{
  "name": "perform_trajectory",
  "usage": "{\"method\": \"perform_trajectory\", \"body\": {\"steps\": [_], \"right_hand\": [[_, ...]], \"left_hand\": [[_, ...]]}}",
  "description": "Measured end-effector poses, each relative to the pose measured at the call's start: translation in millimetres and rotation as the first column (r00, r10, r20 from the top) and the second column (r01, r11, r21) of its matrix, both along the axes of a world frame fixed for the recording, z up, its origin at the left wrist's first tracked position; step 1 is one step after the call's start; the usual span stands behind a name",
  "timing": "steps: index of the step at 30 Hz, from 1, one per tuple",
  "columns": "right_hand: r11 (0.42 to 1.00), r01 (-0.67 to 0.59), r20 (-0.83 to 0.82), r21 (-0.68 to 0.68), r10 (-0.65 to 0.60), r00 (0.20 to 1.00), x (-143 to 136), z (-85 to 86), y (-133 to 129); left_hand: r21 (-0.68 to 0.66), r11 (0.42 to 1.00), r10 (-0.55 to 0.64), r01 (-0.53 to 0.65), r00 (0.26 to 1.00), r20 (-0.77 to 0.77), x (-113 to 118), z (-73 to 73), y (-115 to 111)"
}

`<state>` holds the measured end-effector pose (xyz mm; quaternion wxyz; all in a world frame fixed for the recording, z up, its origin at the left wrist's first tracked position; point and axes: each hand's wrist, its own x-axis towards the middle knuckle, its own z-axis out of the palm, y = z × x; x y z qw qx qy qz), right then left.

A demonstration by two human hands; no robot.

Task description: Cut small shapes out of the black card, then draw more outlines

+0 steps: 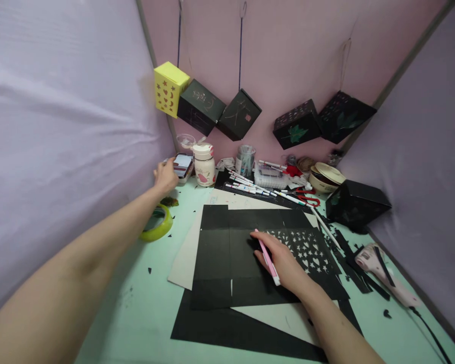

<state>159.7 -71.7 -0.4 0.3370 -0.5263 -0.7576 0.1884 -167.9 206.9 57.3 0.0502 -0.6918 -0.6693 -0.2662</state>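
My right hand [278, 258] is closed round a pink pen [267, 257] and rests over a black card sheet [214, 253]. Small star and heart cutouts [307, 250] show in the sheet's right part, just beyond my fingers. At the far left, my left hand [166, 177] reaches to a phone [183, 165], with its fingers at the phone's left edge; whether they grip it I cannot tell. The phone is lit and lies beside a white bottle [203, 166]. Under the cut sheet lie white card [185, 260] and another black sheet [227, 333].
Yellow-green tape [157, 227] lies below my left forearm. Markers [246, 186], red scissors [311, 198], a jar [245, 161] and a plastic box [269, 176] line the back. A black box [356, 205] and corded pink tool [387, 275] are right. Decorated boxes [238, 115] hang above.
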Motion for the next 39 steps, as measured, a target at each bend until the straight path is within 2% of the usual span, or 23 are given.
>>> {"method": "perform_trajectory", "body": {"steps": [11,20,25,31,39], "right_hand": [[0.999,0.017,0.032,0.03,-0.017,0.999,0,-3.1,0],[0.999,0.037,0.08,0.004,-0.037,0.996,1,-6.7,-1],[0.999,0.037,0.092,0.012,-0.038,0.995,1,-6.7,-1],[0.998,0.053,0.101,0.018,-0.054,0.993,1,-6.4,-2],[0.998,0.052,0.077,0.033,-0.055,0.996,2,-10.8,-1]], "left_hand": [[0.037,0.999,-0.039,0.04,0.999,-0.028,-7,2.4,26],[-0.021,0.997,-0.07,0.068,0.995,-0.066,1,2.8,67],[-0.02,0.995,-0.095,0.094,0.993,-0.069,-1,0.2,83],[-0.024,0.994,-0.11,0.108,0.992,-0.066,-3,-3.3,88],[-0.062,0.992,-0.116,0.111,0.991,-0.073,-3,1.0,82]]}}
